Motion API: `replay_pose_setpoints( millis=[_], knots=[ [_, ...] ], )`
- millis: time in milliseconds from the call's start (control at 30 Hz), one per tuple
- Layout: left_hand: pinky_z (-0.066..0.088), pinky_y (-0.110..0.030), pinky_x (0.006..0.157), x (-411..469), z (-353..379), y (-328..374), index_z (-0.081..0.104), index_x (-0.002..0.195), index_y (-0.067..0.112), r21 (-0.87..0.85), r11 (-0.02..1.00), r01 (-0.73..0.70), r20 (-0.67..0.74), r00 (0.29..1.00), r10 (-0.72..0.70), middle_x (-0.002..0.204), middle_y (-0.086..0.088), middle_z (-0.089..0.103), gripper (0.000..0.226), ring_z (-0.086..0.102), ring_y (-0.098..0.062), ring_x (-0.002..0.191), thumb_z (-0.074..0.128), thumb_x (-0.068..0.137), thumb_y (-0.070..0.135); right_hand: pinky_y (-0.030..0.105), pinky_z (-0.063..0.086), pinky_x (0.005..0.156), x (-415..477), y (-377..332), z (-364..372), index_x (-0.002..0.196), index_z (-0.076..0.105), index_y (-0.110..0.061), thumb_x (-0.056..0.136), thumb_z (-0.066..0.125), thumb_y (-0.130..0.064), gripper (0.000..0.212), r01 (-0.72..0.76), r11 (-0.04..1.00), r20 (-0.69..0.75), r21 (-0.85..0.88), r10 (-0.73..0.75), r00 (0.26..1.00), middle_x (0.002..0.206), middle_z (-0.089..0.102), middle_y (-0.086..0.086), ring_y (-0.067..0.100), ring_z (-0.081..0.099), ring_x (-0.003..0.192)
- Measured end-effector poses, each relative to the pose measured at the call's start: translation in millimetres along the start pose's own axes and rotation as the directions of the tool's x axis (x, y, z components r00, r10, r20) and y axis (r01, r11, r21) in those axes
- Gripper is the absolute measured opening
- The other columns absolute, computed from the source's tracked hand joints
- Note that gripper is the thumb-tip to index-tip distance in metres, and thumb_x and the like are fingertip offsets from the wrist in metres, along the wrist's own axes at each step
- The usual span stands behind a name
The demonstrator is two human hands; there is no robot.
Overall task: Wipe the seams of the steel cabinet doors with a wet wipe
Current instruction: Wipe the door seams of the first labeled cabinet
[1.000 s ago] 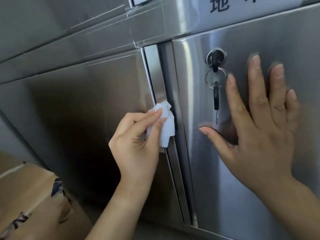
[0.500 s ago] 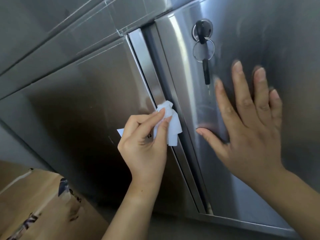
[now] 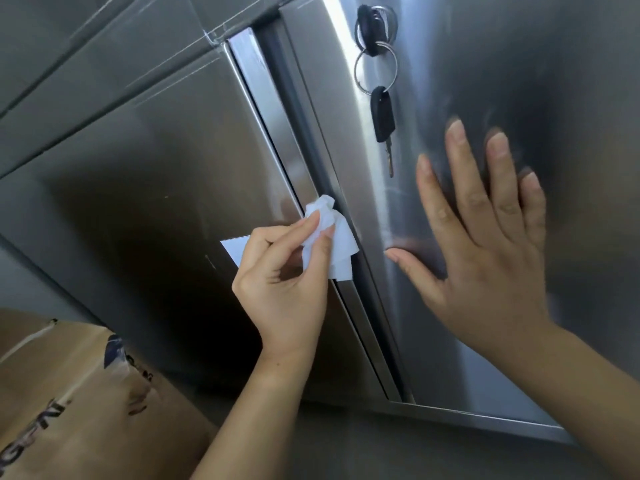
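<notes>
Left hand (image 3: 280,282) at centre frame pinched a bunched white wipe (image 3: 330,240) between thumb and forefinger, other fingers curled under. Wipe pressed against the seam (image 3: 311,174), the dark gap running diagonally from upper centre to lower right between the left door (image 3: 145,161) and right door (image 3: 467,64). Small white label corner (image 3: 233,249) showed on the left door just beside the knuckles. Right hand (image 3: 485,258) lay flat on the right door, fingers spread wide, holding nothing, thumb pointing toward the seam. Key (image 3: 369,20) sat in the lock at top of frame; a ring and second key (image 3: 382,116) hung below it. Cardboard box (image 3: 79,403) with dark print at lower left.
</notes>
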State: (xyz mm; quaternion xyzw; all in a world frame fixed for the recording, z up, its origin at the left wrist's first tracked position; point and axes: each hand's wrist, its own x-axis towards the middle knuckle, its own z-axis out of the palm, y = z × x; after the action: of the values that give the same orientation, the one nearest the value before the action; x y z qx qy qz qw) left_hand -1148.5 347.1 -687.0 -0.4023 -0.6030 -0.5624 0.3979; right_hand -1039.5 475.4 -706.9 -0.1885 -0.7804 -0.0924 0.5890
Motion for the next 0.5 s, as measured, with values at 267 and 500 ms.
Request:
replay_pose_setpoints(
  millis=[267, 500],
  knots=[
    [0.045, -0.009, 0.066, 7.9, -3.9, -0.9, 0.069, 0.102, 0.014, 0.033, 0.998, -0.047, 0.05, 0.998, 0.046, 0.087, 0.006, 0.06, 0.021, 0.059, 0.002, 0.084, 0.075, 0.082, 0.011, 0.043, 0.003, 0.116, 1.1, -2.0, 4.3, 0.149, 0.022, -0.013, 0.092, 0.053, -0.047, 0.073, -0.016, 1.0, -0.027, 0.002, 0.016, 1.0, 0.154, 0.013, 0.005, 0.033, 0.011, 0.141],
    [0.044, -0.016, 0.059, 4.5, 3.5, -6.0, 0.067, 0.101, 0.013, 0.012, 0.999, -0.045, 0.003, 0.999, 0.045, 0.083, 0.012, 0.054, 0.022, 0.054, 0.004, 0.078, 0.075, 0.081, 0.008, 0.041, 0.002, 0.116, 1.0, -1.5, 3.3, 0.148, 0.025, -0.012, 0.091, 0.055, -0.046, 0.072, -0.011, 1.0, -0.027, 0.003, 0.011, 1.0, 0.153, 0.02, 0.012, 0.034, 0.012, 0.14]
  ],
)
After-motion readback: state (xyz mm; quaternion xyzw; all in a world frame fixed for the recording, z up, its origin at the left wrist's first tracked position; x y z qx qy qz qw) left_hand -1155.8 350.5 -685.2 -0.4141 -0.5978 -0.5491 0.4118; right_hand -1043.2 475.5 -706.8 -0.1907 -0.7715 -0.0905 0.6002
